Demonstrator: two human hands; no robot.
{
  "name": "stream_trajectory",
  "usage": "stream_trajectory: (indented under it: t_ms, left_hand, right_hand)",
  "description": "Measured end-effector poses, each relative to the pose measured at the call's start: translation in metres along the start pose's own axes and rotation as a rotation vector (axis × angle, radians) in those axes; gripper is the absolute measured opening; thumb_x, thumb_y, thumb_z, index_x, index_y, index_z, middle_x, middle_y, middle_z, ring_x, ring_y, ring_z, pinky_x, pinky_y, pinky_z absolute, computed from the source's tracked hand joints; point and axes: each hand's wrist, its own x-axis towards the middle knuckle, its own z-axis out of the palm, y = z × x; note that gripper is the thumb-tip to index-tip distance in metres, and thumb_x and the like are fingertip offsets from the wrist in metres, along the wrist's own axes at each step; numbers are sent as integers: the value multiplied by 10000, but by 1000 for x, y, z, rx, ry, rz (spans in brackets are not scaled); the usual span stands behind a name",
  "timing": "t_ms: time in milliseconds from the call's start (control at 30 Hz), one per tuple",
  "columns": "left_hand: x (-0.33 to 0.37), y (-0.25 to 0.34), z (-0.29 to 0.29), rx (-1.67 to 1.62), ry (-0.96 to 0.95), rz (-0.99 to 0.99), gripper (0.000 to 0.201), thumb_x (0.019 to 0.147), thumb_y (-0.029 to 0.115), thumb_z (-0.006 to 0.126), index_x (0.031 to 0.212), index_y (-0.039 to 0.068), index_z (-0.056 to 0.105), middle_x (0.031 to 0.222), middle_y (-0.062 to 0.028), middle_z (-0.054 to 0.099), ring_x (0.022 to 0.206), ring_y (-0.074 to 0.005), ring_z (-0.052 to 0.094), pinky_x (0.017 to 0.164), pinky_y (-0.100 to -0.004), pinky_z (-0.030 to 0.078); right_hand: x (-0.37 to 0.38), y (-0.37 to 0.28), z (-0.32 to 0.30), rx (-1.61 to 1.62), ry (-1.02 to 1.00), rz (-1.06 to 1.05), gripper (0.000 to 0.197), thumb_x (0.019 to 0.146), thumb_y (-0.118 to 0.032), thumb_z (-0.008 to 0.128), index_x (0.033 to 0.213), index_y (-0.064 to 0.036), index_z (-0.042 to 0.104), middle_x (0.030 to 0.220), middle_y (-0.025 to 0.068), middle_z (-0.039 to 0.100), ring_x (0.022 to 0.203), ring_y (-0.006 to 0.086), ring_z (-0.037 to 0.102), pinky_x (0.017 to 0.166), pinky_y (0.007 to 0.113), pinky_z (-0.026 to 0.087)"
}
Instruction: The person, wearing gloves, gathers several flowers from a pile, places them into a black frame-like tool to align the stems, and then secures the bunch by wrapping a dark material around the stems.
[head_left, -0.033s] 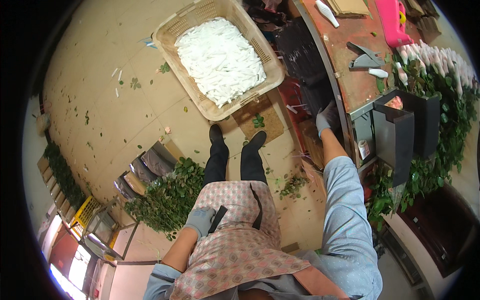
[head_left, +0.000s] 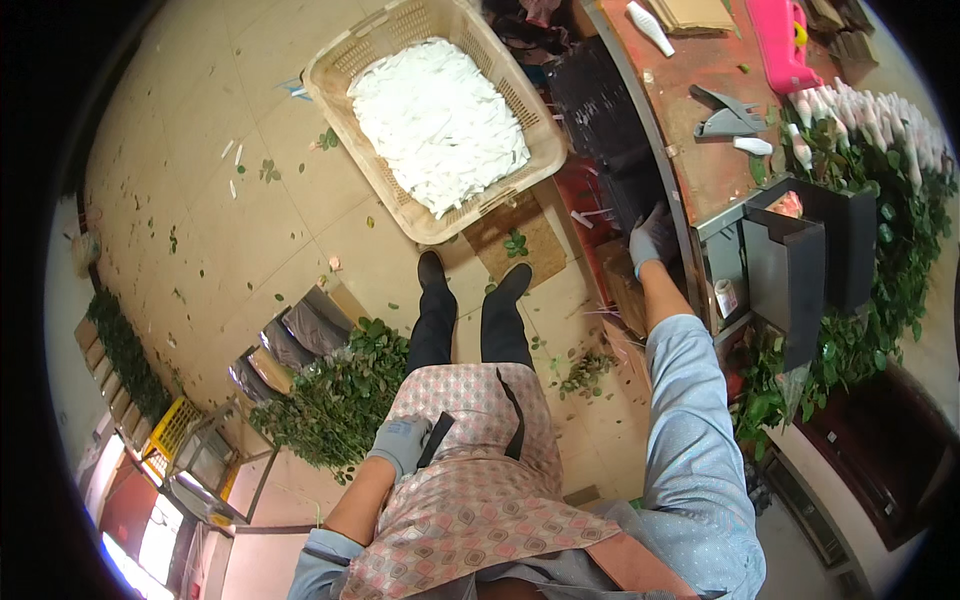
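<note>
My left hand (head_left: 401, 444), in a grey glove, rests against the patterned apron (head_left: 470, 410) at my waist. Its fingers are curled, and a black strip (head_left: 435, 440) lies right beside the fingertips; whether they grip it is hidden. On the right, my gloved right hand (head_left: 650, 243) reaches onto the shelf below the worktable. With its thumb and fingers apart, it touches the near end of a stack of black sheets (head_left: 610, 130). Some of its fingertips blend into the dark stack.
A beige plastic crate (head_left: 547, 150) full of small white pieces (head_left: 435, 120) stands ahead. The worktable (head_left: 705, 160) holds a grey clamp-like tool (head_left: 730, 115) and a pink object (head_left: 782, 50). Bundled flowers (head_left: 880, 110) are at right; leafy bundles (head_left: 335, 405) are at left.
</note>
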Motion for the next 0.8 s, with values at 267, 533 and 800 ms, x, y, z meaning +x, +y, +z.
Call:
stream_trajectory:
  t_ms: [267,533,800]
  left_hand:
    - [-5,29,-70,91,254,131,439,911,254,584,1296,45,578,1229,-196,623,1084,-375,617,917,-480,482]
    - [-10,106,-232,200,1020,730,736,802,195,708,1454,-29,450,1405,-252,532,1257,-447,519,1079,-514,403]
    - [-70,156,-355,-38,846,1008,272,891,41,637,1150,-24,686,1099,-194,709,990,-306,695,890,-399,536]
  right_hand:
    - [-58,-129,-266,699,-109,-153,192,974,-164,573,1115,-39,610,992,217,627,922,421,625,779,495,523]
    - [-82,-197,-493,1796,-313,252,381,1028,-323,631,1177,25,592,1058,4,614,936,63,521,802,244,462]
    - [-62,-121,-560,1332,592,-139,887,808,-308,856,1504,-22,385,1419,177,491,1319,339,483,1103,415,398]
